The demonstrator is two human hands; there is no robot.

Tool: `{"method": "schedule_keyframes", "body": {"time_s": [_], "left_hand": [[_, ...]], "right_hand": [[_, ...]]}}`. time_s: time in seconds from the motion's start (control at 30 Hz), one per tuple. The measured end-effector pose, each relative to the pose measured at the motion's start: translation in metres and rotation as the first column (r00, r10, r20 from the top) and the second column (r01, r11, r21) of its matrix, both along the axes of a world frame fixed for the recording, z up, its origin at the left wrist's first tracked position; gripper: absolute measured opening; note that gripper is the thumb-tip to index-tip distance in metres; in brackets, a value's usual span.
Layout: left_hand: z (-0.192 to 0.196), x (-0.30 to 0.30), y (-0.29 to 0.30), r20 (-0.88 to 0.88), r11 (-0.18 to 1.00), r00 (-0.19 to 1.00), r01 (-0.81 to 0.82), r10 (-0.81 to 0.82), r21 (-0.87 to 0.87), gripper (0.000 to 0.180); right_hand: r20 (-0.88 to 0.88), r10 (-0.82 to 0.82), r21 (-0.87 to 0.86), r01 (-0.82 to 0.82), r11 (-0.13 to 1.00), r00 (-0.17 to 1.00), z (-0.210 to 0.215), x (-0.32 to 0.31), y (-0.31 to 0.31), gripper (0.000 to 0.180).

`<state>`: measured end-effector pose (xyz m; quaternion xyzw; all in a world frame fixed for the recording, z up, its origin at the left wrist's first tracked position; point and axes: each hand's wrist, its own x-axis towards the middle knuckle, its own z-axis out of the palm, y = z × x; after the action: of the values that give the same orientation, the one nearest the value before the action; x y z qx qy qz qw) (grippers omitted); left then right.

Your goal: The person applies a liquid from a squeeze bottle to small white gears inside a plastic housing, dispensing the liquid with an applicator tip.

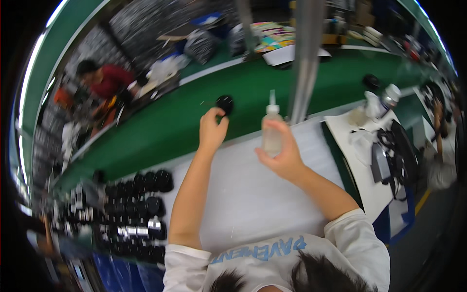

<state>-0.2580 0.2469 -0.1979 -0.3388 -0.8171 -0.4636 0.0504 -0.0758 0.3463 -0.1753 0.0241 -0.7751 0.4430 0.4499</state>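
**One hand at a black part on the belt, the other holding a squeeze bottle**

Head view: just above the middle of the frame, the left hand (212,129) reaches over the far edge of the white work surface (253,194) onto the green belt (160,126). Its fingertips close around the small round black part (224,104); the blur makes it hard to tell whether the part is gripped or only touched. Right of centre, the right hand (282,155) is wrapped around a clear squeeze bottle (271,127), held upright with its nozzle pointing up, just in front of a grey pole (305,58).

At lower left, rows of similar black parts (138,209) lie beside the white surface. At upper left, another person in a red top (109,80) works across the belt.

The step in hand looks like picking up or setting down one part at the belt. The next move likely calls for a firm pinch on it while the bottle stays upright.
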Motion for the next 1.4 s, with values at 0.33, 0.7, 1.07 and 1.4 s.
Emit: {"method": "schedule_keyframes", "body": {"time_s": [0.33, 0.7, 1.07, 1.4], "left_hand": [[-0.069, -0.048, 0.069, -0.047, 0.948, 0.982, -0.19, 0.184, -0.256, 0.05], [-0.022, -0.054, 0.091, 0.05, 0.873, 0.953, -0.251, 0.298, -0.419, 0.071], [0.023, 0.009, 0.03, 0.299, 0.995, 0.954, -0.052, 0.025, 0.081, 0.053], [0.065, 0.081, -0.103, 0.237, 0.804, 0.873, 0.245, -0.426, 0.542, 0.065]], "right_hand": [[-0.002, 0.023, -0.044, -0.023, 0.999, 1.0, 0.035, 0.038, 0.026, 0.05], [-0.223, 0.166, -0.713, -0.277, 0.644, 0.961, 0.07, 0.065, 0.055, 0.045], [-0.054, 0.1, -0.676, -0.11, 0.729, 0.994, 0.077, 0.066, 0.036, 0.069], [-0.119, 0.053, -0.519, -0.108, 0.848, 0.991, 0.075, 0.069, 0.036, 0.066]]}}
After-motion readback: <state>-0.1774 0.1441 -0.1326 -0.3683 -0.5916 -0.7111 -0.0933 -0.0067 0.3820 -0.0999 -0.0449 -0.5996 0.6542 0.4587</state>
